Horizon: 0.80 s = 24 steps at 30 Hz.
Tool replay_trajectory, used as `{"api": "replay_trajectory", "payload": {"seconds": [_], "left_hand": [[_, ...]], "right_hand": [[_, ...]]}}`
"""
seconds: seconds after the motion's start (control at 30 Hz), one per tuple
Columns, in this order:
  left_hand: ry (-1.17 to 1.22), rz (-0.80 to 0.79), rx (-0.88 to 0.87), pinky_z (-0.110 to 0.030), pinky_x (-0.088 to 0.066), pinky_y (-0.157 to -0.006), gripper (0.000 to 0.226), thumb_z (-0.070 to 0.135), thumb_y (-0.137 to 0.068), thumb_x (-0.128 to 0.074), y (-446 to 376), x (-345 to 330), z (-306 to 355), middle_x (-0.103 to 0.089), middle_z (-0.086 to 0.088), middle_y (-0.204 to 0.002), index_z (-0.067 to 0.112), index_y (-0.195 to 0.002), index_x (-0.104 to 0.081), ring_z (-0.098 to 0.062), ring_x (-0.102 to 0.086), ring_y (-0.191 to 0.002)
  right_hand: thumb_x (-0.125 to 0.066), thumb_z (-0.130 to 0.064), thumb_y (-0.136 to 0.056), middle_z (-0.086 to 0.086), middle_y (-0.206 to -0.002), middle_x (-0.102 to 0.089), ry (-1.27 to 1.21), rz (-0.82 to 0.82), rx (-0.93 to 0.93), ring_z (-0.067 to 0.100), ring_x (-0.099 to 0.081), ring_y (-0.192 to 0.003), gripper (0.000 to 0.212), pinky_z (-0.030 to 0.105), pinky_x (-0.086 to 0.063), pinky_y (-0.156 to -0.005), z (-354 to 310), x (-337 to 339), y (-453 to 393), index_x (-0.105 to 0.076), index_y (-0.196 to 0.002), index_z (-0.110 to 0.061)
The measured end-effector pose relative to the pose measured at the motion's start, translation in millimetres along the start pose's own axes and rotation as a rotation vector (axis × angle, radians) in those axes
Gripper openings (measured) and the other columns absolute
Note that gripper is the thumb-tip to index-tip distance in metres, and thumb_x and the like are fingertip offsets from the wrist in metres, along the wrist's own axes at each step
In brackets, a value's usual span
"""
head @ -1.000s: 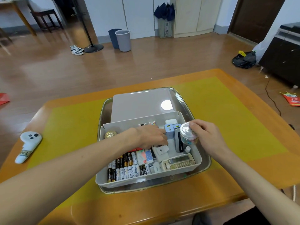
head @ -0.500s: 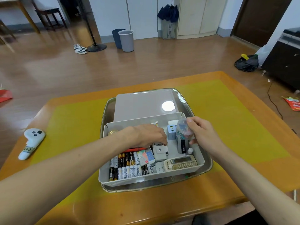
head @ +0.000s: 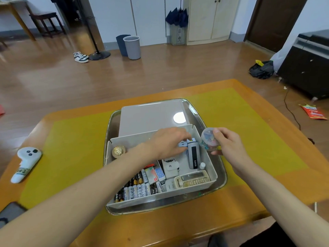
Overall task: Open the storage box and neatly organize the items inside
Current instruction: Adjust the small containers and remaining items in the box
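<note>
The open grey storage box (head: 211, 171) stands in a metal tray (head: 221, 168), its lid (head: 147, 118) lying behind it. Inside lie several batteries (head: 137, 188), small card packs (head: 154, 174), a white snap pouch (head: 170, 169), a beige remote (head: 192, 180), a grey "BENTE" device (head: 193, 155) and a gold round ornament (head: 118, 151). My left hand (head: 167, 144) reaches into the box's back and pinches a light blue plug adapter (head: 182, 144). My right hand (head: 228, 143) holds a small clear jar (head: 209, 139) of coloured bits just above the box's right wall.
The tray sits on a yellow mat on an orange wooden table (head: 249, 202). A white controller (head: 25, 163) lies at the table's left, a dark phone (head: 10, 213) at the near left edge. Bins, shoes and a black bag are on the floor beyond.
My right hand has carried the clear jar from inside the box out to its right wall. My left hand has shifted right and back onto the blue adapter.
</note>
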State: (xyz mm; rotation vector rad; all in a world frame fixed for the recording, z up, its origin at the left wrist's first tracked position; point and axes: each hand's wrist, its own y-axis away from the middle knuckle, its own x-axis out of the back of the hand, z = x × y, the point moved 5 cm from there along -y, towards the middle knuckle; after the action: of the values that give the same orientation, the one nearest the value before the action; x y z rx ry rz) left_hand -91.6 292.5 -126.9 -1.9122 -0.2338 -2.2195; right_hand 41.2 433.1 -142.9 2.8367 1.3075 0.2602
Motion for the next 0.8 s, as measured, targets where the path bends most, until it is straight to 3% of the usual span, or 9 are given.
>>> {"api": "replay_trajectory", "payload": {"seconds": [0.17,0.27,0.37,0.47,0.5,0.53,0.6,0.67,0.8], "left_hand": [[0.012,-0.019,0.137,-0.039,-0.051,-0.076,0.037,0.043,-0.087,-0.072,-25,-21,12,-0.059,0.002,-0.107,0.018,-0.113,-0.065,-0.021,-0.056,-0.101],[0.164,0.03,0.219,-0.034,-0.046,-0.072,0.026,0.037,-0.083,-0.077,-26,-26,6,-0.062,0.006,-0.103,0.023,-0.1,-0.063,-0.019,-0.057,-0.096],[0.337,0.059,0.326,-0.036,-0.052,-0.074,0.022,0.027,-0.079,-0.08,-17,-20,-6,-0.066,0.009,-0.094,0.024,-0.093,-0.064,-0.016,-0.062,-0.09],[0.361,0.073,0.385,-0.031,-0.051,-0.068,0.021,0.026,-0.077,-0.081,-5,-10,-19,-0.063,0.014,-0.082,0.026,-0.089,-0.064,-0.012,-0.061,-0.08],[0.344,0.074,0.386,-0.031,-0.051,-0.068,0.02,0.024,-0.077,-0.08,-1,-8,-21,-0.064,0.013,-0.082,0.027,-0.089,-0.064,-0.013,-0.061,-0.08],[0.309,0.069,0.382,-0.033,-0.051,-0.069,0.02,0.023,-0.078,-0.078,2,-8,-22,-0.065,0.011,-0.084,0.027,-0.09,-0.064,-0.015,-0.061,-0.081],[0.227,0.052,0.375,-0.036,-0.052,-0.07,0.019,0.022,-0.08,-0.075,7,-10,-21,-0.066,0.009,-0.089,0.028,-0.091,-0.061,-0.019,-0.06,-0.084],[0.217,0.056,0.381,-0.037,-0.052,-0.072,0.019,0.025,-0.081,-0.075,10,-12,-21,-0.067,0.008,-0.092,0.029,-0.091,-0.059,-0.019,-0.061,-0.086],[0.254,0.079,0.415,-0.04,-0.055,-0.078,0.019,0.028,-0.081,-0.076,14,-14,-27,-0.07,0.007,-0.096,0.026,-0.096,-0.065,-0.02,-0.063,-0.092]], "right_hand": [[-0.047,-0.023,-0.107,0.001,-0.104,-0.069,-0.048,-0.009,-0.029,0.002,-0.068,-0.077,0.024,0.028,-0.06,-0.067,6,8,4,-0.069,-0.114,-0.018],[-0.045,-0.022,-0.108,-0.004,-0.11,-0.07,-0.154,-0.049,-0.081,0.001,-0.071,-0.083,0.027,0.032,-0.062,-0.073,9,14,5,-0.069,-0.118,-0.026],[-0.045,-0.02,-0.108,0.002,-0.113,-0.072,-0.237,-0.101,-0.146,0.01,-0.073,-0.088,0.028,0.033,-0.061,-0.072,10,17,2,-0.073,-0.113,-0.025],[-0.059,-0.031,-0.1,0.004,-0.113,-0.072,-0.335,-0.154,-0.213,0.013,-0.073,-0.088,0.02,0.031,-0.059,-0.071,6,9,-1,-0.072,-0.111,-0.021],[-0.069,-0.038,-0.092,0.004,-0.113,-0.072,-0.327,-0.176,-0.217,0.012,-0.073,-0.088,0.027,0.029,-0.059,-0.071,4,5,-1,-0.07,-0.113,-0.021],[-0.078,-0.039,-0.083,0.004,-0.112,-0.071,-0.29,-0.195,-0.214,0.011,-0.073,-0.087,0.039,0.028,-0.058,-0.071,3,0,-1,-0.066,-0.115,-0.021],[-0.09,-0.018,-0.071,0.006,-0.111,-0.07,-0.173,-0.224,-0.174,0.009,-0.072,-0.082,0.058,0.023,-0.056,-0.069,0,-9,-2,-0.059,-0.12,-0.022],[-0.087,-0.001,-0.07,0.008,-0.11,-0.069,0.01,-0.253,-0.088,0.007,-0.071,-0.079,0.064,0.022,-0.055,-0.065,-5,-18,-2,-0.054,-0.122,-0.022],[-0.079,-0.03,-0.08,-0.01,-0.118,-0.061,0.617,-0.252,0.269,0.009,-0.06,-0.102,0.055,0.032,-0.052,-0.082,-14,-30,0,-0.05,-0.127,-0.03]]}}
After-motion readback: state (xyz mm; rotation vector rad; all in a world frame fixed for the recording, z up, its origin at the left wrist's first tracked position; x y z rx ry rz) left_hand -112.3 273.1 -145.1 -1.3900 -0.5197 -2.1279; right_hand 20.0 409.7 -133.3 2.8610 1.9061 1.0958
